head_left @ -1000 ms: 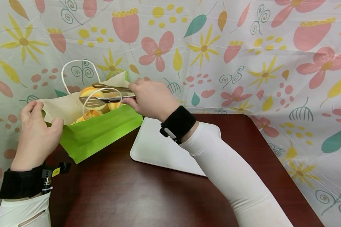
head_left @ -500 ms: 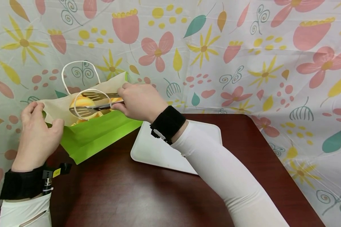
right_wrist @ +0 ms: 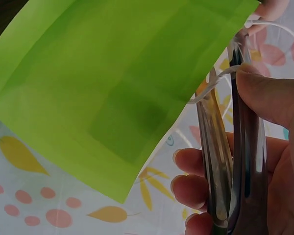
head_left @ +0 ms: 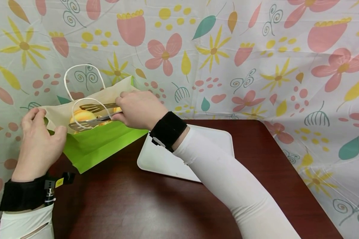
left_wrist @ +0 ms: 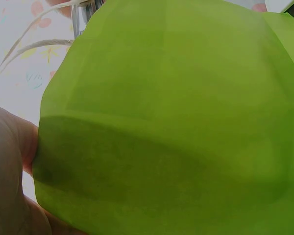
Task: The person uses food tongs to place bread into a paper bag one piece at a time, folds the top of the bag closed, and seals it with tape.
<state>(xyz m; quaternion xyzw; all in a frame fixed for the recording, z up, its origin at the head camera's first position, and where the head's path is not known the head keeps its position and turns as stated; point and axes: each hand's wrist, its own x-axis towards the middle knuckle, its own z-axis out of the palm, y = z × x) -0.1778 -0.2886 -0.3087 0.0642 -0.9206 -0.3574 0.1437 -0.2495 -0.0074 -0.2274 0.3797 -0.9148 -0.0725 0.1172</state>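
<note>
A green paper bag (head_left: 107,142) with a cream inside tilts on the table, and my left hand (head_left: 40,142) grips its left rim between thumb and fingers. My right hand (head_left: 142,109) holds metal tongs (right_wrist: 247,161), fingers on one arm and thumb on the other. The slotted ends of the tongs are over the bag's mouth, with a round yellow-orange bun (head_left: 84,115) between them. More bread shows behind, partly hidden by the tongs and right hand. In the right wrist view the white cord handle (right_wrist: 220,78) crosses the tongs by my thumb.
A white tray (head_left: 167,159) lies right of the bag, partly under my right forearm. The dark red-brown table (head_left: 131,205) reaches to a flower-patterned cloth (head_left: 215,66) behind. The bag's rear handle (head_left: 66,76) stands up.
My right hand has moved left and slightly down, taking the tongs and the bun lower into the bag. The front handle has shifted left. My left hand stays on the rim.
</note>
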